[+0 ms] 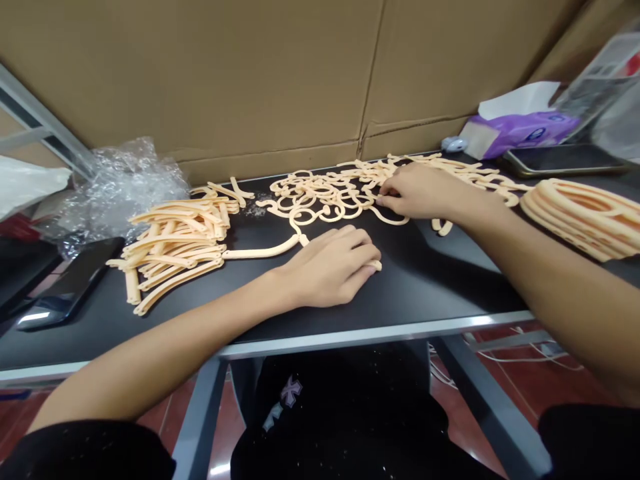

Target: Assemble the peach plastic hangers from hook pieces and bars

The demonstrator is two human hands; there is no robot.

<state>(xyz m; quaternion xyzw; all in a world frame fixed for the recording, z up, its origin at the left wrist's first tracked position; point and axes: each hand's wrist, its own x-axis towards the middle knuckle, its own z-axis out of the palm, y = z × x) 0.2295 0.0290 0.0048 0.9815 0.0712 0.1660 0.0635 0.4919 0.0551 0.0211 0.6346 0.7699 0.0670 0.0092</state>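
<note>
1. A loose tangle of peach-coloured plastic rings and hooks (320, 197) sprawls flat, with my right hand (425, 192) pressing into its edge.
2. A heap of curved peach plastic bars (170, 250) lies to its left, the bars crossing at many angles.
3. One long curved peach plastic bar (263, 250) runs between heap and tangle.
4. A small peach plastic piece (376, 265) pokes out under my left hand (327, 267), mostly hidden.
5. A stack of overlapping oval peach plastic frames (583, 219) lies at my far right.

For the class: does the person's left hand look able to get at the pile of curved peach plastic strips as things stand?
Probably yes: the left hand rests on the black tabletop near the pile, with only one loose flat strip between, which should not block it.
</note>
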